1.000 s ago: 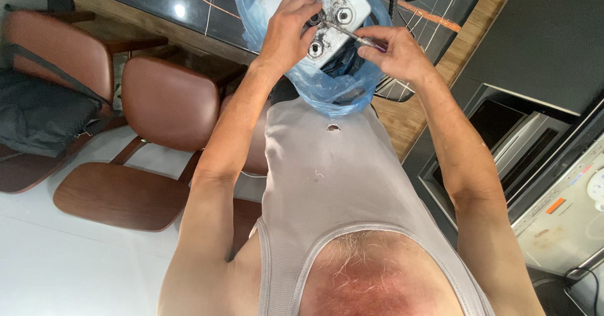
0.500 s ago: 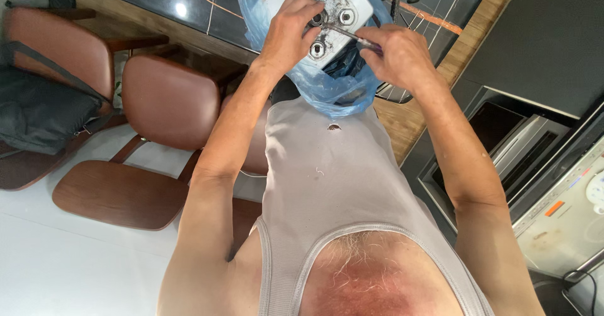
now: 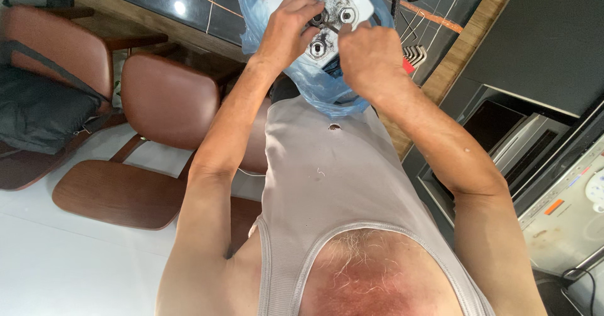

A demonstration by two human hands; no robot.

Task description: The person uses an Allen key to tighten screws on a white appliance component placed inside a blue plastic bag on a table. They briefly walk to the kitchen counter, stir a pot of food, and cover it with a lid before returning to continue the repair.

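Left hand (image 3: pixel 286 30) fingers grip white metal part (image 3: pixel 333 14) in blue bag (image 3: pixel 321 83) at table (image 3: pixel 189 1) edge. Right hand (image 3: pixel 371 55) fingers pinch thin tool (image 3: pixel 331 30). Best hold part steady, turn slowly.

Metal part (image 3: pixel 330 20) is sitting inside the plastic bag (image 3: pixel 314 77) at top centre of the frame, bag lying on the table (image 3: pixel 189 1). Left hand (image 3: pixel 286 30) and right hand (image 3: pixel 371 55) are resting on the part, side by side. Hex key set (image 3: pixel 415 57) is lying just right of the bag. Two chairs (image 3: pixel 167 99) are standing at left, a bag (image 3: pixel 38 111) sitting on the far-left one. Appliance (image 3: pixel 566 209) is sitting at lower right.
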